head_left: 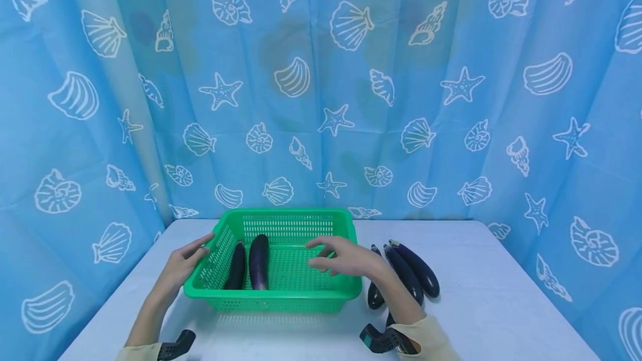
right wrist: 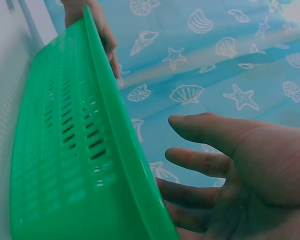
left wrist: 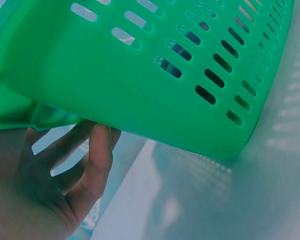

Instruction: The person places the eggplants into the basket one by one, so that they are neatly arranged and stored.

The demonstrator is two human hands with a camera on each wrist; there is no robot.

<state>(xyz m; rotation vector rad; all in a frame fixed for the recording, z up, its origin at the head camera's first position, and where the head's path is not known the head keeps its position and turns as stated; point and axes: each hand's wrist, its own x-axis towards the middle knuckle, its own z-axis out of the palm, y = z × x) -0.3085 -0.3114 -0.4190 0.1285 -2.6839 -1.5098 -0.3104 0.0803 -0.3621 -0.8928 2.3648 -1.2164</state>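
Observation:
A green plastic basket (head_left: 281, 301) with slotted walls stands on the table. Two dark purple eggplants lie in its left half: a slimmer eggplant (head_left: 237, 267) by the wall and a thicker eggplant (head_left: 258, 263) beside it. My left hand (head_left: 181, 266) holds the basket's left rim; in the left wrist view the thumb (left wrist: 101, 155) meets the rim's edge. Over the basket's right part hovers my right hand (head_left: 346, 256), fingers spread and loosely bent, holding nothing. The right wrist view shows this hand (right wrist: 230, 175) beside the rim.
To the right of the basket, several more eggplants (head_left: 422, 269) lie close together, partly hidden by the right forearm. A white cloth covers the table (head_left: 481, 283). Behind hangs a blue curtain (head_left: 311, 144) with white shells and starfish. Each wrist wears a black device (head_left: 176, 345).

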